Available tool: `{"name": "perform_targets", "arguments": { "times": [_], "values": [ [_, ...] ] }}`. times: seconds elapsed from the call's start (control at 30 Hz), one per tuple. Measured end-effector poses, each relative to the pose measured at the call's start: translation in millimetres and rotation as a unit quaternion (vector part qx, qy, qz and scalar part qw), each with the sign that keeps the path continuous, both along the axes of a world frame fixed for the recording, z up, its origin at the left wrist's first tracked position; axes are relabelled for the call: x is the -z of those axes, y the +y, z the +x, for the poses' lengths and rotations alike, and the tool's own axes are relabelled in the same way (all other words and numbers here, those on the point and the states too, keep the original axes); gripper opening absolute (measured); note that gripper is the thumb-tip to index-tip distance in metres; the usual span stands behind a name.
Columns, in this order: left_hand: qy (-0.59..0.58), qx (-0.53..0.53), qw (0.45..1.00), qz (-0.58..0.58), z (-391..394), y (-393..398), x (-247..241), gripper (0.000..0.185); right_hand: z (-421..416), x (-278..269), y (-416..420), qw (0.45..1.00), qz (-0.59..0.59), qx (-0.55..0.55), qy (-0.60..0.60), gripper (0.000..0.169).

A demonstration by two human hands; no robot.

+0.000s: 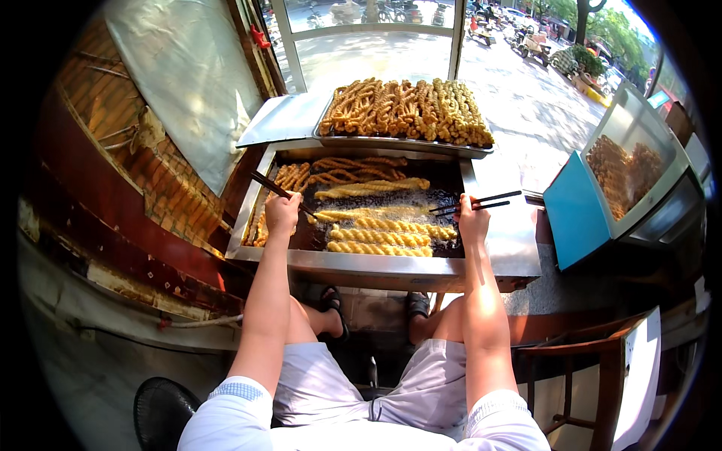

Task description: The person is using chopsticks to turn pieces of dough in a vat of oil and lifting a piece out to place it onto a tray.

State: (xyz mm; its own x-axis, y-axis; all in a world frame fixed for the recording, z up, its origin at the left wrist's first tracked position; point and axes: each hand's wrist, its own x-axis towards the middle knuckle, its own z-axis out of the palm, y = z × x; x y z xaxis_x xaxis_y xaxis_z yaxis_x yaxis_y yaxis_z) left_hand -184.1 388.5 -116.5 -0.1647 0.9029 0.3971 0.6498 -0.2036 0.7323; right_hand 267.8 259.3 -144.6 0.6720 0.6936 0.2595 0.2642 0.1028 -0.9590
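Observation:
My left hand (pixel 282 213) grips a pair of dark chopsticks (pixel 266 182) over the left side of a metal fryer (pixel 372 262). On the right side, my right hand (pixel 472 219) holds another pair of black chopsticks (pixel 501 197), slightly spread. Between the chopstick tips a pale dough twist (pixel 375 213) lies in bubbling dark oil (pixel 440 194). Whether the tips pinch it is too small to tell. Several yellow twists (pixel 381 238) float nearer me, and one more pale twist (pixel 372 188) lies beyond. Browner twists (pixel 355 169) sit at the back and left of the fryer.
Behind the fryer, a metal tray (pixel 406 145) is heaped with fried twists (pixel 406 110), beside a flat metal sheet (pixel 287 116). A blue-sided display case (pixel 575 211) holding twists stands right. A wooden stool (pixel 609 372) is at lower right. Glass panes (pixel 372 56) face the street.

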Motion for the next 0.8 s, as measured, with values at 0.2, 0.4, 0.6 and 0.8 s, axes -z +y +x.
{"name": "perform_targets", "arguments": {
  "times": [0.2,0.4,0.6,0.8],
  "values": [
    [0.031,-0.003,1.000,0.002,-2.3,-0.7,-0.3,0.026,-1.8,0.6,1.9,1.000,-0.006,0.006,0.003,0.025],
    [-0.045,0.011,0.999,-0.020,1.2,-0.7,2.2,0.025,1.5,6.3,5.5,1.000,0.005,0.006,-0.005,0.026],
    [-0.037,0.021,0.999,0.003,-6.2,10.7,11.6,0.024,-3.5,5.8,9.8,1.000,0.018,0.017,-0.011,0.029],
    [-0.044,0.022,0.999,-0.003,-4.4,10.7,12.4,0.021,-4.1,1.6,9.7,1.000,-0.009,0.013,-0.027,0.029]
  ]
}}
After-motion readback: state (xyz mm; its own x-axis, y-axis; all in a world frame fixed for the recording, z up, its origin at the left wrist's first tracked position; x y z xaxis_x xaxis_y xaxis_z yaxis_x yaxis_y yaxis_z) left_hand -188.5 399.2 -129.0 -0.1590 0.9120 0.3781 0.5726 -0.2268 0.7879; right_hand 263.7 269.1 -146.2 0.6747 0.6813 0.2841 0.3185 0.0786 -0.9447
